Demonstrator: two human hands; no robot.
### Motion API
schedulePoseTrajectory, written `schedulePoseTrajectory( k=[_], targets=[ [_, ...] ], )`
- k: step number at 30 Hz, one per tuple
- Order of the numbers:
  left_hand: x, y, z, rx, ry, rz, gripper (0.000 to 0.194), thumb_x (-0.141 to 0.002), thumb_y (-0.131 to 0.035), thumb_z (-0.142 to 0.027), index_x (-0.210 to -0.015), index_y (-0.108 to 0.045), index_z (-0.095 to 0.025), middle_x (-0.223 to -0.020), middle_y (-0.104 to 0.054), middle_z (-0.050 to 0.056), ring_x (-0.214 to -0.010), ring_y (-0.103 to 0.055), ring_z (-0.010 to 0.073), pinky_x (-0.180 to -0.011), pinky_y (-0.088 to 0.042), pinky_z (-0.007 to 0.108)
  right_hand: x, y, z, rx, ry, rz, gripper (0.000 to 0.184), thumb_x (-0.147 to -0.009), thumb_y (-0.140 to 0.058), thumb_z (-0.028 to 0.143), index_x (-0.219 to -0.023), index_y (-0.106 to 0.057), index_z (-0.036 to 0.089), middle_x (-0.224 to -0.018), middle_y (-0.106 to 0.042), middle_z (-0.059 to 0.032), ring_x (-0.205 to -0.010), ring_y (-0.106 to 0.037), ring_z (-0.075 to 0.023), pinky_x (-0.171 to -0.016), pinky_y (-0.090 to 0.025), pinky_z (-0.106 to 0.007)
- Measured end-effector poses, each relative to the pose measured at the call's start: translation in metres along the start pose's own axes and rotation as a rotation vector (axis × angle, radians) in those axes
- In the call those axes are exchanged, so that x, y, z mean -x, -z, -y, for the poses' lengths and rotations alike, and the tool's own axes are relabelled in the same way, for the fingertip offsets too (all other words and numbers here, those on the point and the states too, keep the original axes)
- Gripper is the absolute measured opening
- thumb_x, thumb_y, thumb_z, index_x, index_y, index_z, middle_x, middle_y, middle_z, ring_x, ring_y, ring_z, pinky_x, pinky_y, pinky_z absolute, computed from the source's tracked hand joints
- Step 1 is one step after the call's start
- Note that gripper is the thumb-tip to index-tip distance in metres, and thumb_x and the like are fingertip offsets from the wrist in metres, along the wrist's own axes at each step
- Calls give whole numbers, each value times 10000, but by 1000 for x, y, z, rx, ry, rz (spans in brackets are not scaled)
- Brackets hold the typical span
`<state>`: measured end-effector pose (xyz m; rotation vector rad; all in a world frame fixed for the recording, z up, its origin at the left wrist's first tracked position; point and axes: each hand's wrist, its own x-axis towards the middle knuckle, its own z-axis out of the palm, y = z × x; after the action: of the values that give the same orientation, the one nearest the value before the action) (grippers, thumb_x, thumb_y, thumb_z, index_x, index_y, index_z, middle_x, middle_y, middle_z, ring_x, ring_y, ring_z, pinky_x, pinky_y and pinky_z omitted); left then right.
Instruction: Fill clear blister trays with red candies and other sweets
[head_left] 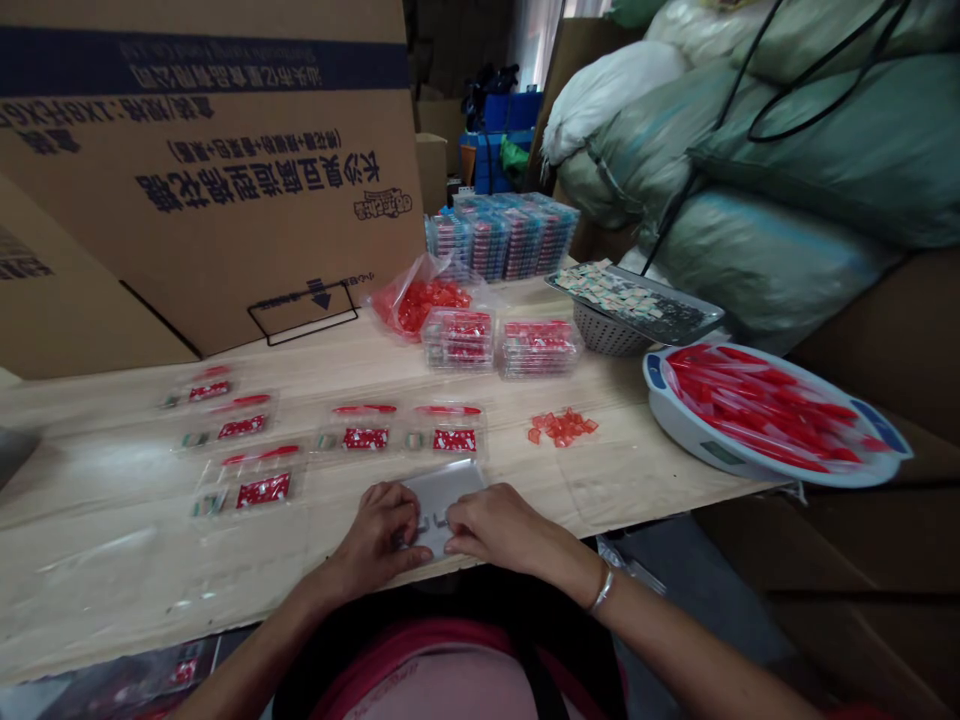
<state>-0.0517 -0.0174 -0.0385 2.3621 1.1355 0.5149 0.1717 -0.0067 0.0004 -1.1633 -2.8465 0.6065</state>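
Note:
At the table's front edge lies a flat silver-grey sheet or tray, partly covered by my hands. My left hand is closed over its left side, fingers curled at a small grey piece. Opposite it, my right hand pinches a similar small grey piece between thumb and forefinger. What these pieces are is too small to tell. Just beyond, clear plastic packs lie in loose rows, each with a red pen-like stick, a red patterned packet and a small greenish piece.
Red translucent pieces lie right of centre, with more in a plastic bag. Stacked packs stand behind. A white basin holds red sticks; a tray of small packets rests on a grey basket. A large carton blocks the left back.

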Motion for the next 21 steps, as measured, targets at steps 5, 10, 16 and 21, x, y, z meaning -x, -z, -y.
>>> schedulePoseTrajectory(
  k=[5, 10, 16, 21],
  targets=[
    [-2, -3, 1, -33, -7, -21, 302, -750, -699, -372, -645, -480, -193, -865, -592, 14, -840, -518, 185, -793, -380, 343, 5, -14, 9, 220, 201, -120, 71, -892, -583, 209, -890, -623, 151, -879, -670, -57, -811, -608, -191, -731, -429, -301],
    [12, -2, -14, -105, -94, -223, 181, -792, -646, -312, -838, -503, -211, -959, -616, 48, -929, -551, 214, -836, -400, 367, 9, -19, 20, 349, 313, -204, 51, -897, -537, 144, -889, -585, 133, -873, -627, -76, -827, -549, -206, -754, -414, -338],
    [27, 14, -24, -203, 12, -531, 78, -865, -541, -238, -929, -498, -220, -1030, -627, 76, -972, -580, 229, -879, -416, 402, 42, -3, 21, 214, 289, -451, 106, -886, -488, 127, -810, -547, 172, -776, -571, -25, -740, -481, -178, -675, -366, -311],
    [7, 6, -30, -148, -87, -156, 176, -847, -581, -333, -966, -535, -213, -1109, -626, 83, -1089, -544, 262, -953, -391, 438, 57, -13, 5, 85, 209, -441, 70, -888, -551, 154, -824, -567, 177, -785, -579, -12, -738, -477, -163, -692, -367, -303]
  ],
)
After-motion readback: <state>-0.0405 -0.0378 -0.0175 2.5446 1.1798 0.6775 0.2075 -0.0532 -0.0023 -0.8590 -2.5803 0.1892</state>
